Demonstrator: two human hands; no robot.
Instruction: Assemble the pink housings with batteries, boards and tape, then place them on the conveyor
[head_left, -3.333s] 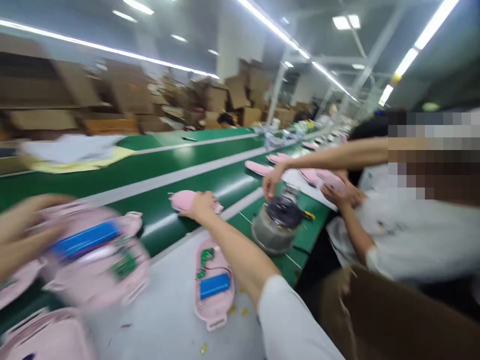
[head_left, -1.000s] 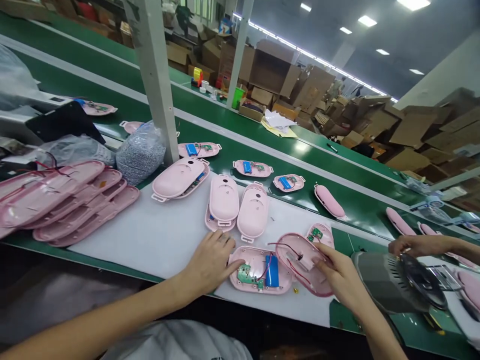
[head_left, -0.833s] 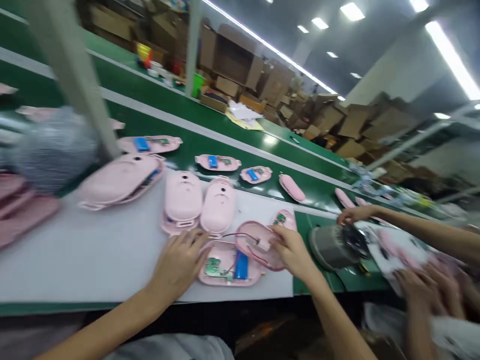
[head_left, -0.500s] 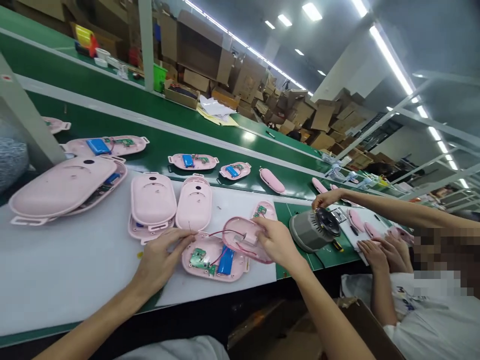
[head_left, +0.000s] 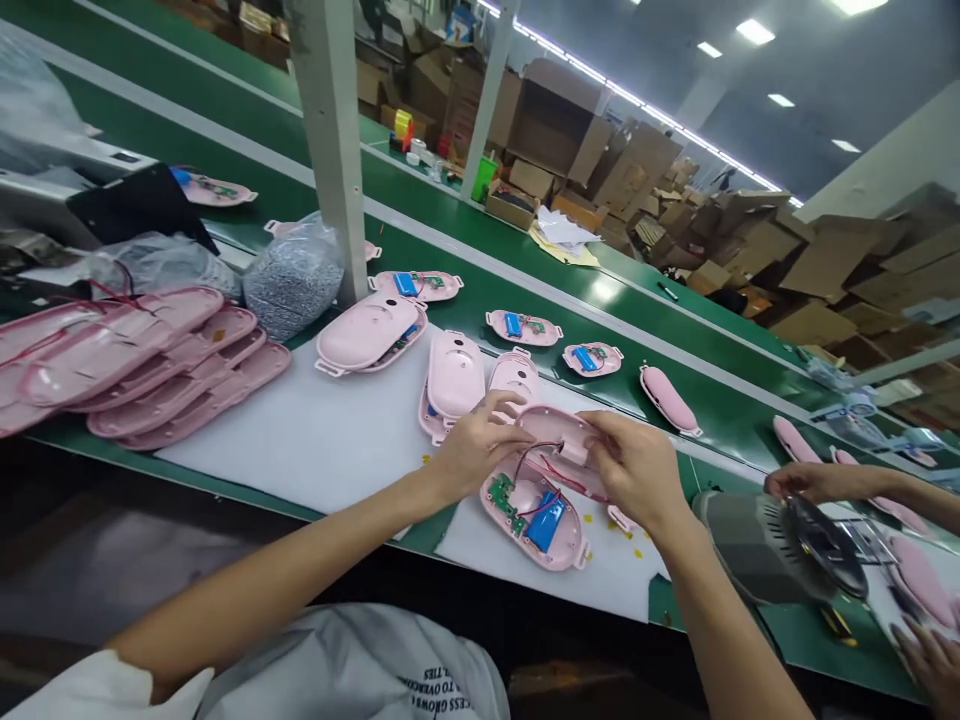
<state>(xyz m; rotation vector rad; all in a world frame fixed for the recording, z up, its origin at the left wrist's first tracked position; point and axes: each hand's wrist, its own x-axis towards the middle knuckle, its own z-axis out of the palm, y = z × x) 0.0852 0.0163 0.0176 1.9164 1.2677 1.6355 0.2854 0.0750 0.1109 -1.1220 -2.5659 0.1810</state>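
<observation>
My right hand (head_left: 641,470) grips one end of a pink plastic shell half (head_left: 551,425), held raised and tilted with its inside towards me. Thin red and dark wires run from a white part inside it. The fingers of my left hand (head_left: 480,445) are closed at the shell half's other end, beside the wires. Just below lies an open pink shell half with circuitry (head_left: 495,505), holding a green circuit board (head_left: 506,500) and a blue battery (head_left: 546,520). Two pink cases (head_left: 455,375) sit behind my left hand, one partly hidden.
Stacked pink shell halves (head_left: 187,370) and a bag of small metal parts (head_left: 296,280) lie left, beside a metal post (head_left: 330,150). More pink shells (head_left: 525,328) line the green bench (head_left: 420,235). At right, a co-worker's hand (head_left: 806,480) touches a grey round device (head_left: 750,545).
The view has swung left, bringing the stacked shells into sight. My left hand has moved from the wire end to the raised shell half's edge. That shell half is tilted up more.
</observation>
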